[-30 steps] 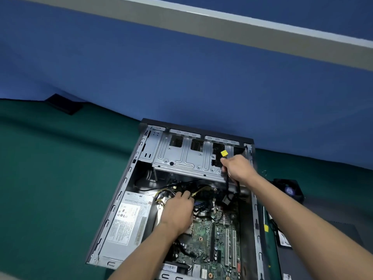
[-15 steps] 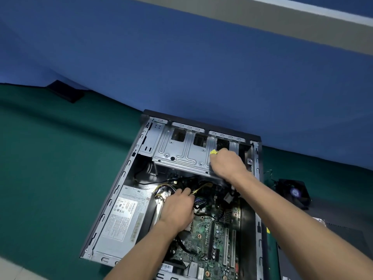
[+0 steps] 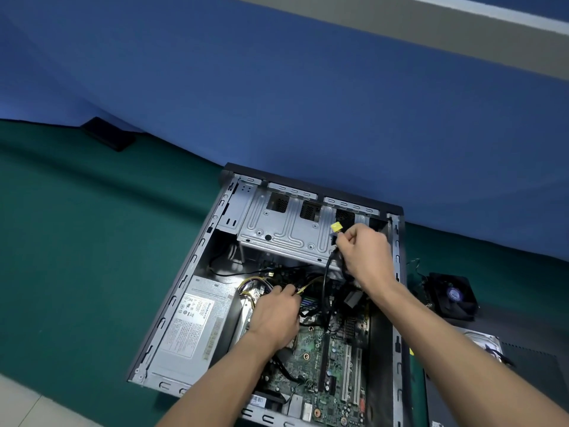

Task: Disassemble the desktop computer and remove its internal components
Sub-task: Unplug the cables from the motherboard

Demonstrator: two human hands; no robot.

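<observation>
An open desktop case (image 3: 184, 288) lies flat on a green mat. Inside are a silver power supply (image 3: 191, 322), a metal drive cage (image 3: 283, 229) and a green motherboard (image 3: 332, 365). My right hand (image 3: 366, 257) holds up a black cable with a yellow connector (image 3: 336, 226) over the drive cage. My left hand (image 3: 274, 315) reaches down among the yellow and black wires (image 3: 255, 285) near the power supply; its fingertips are hidden in the wiring, so what they hold is unclear.
A black fan (image 3: 452, 295) lies on the mat right of the case. A hard drive (image 3: 483, 343) and a dark case panel (image 3: 492, 392) lie at the lower right. A blue wall stands behind, with a small black object (image 3: 109, 138) at far left.
My right hand moved left across the drive cage with the yellow connector, then lifted it back a little to the right. My left hand stayed among the wires.
</observation>
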